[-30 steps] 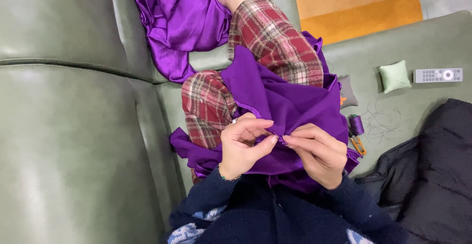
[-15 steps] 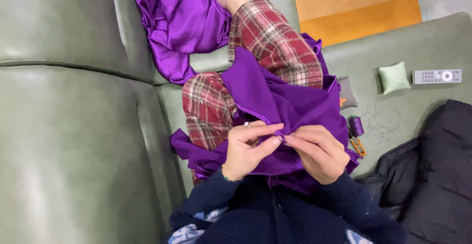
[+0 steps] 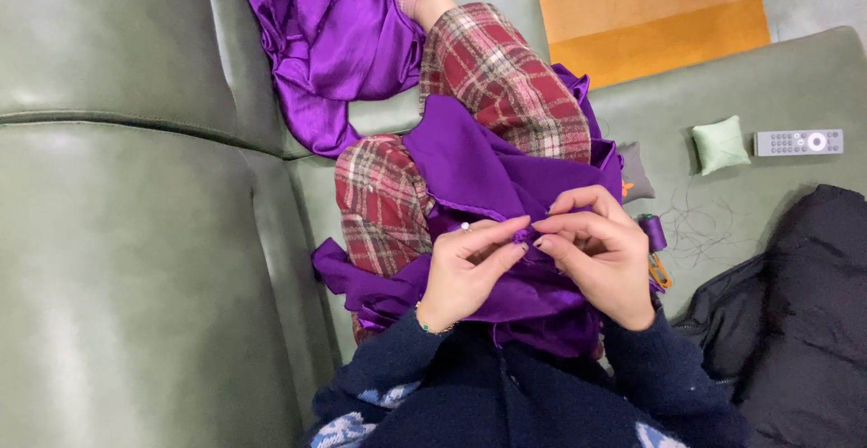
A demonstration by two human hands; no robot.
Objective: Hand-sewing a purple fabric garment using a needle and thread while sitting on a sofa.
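Purple cloth (image 3: 506, 172) — same two-handed pinch

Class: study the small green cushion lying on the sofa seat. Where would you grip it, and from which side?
Pinch the small green cushion across its two opposite edges, coming from above. It lies flat and square on the sofa seat, apart from the remote control beside it, so fingers probably fit either side.

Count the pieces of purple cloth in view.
2, as far as shows: a matte purple cloth on the lap, pinched by left hand and right hand; a shiny purple cloth on the sofa.
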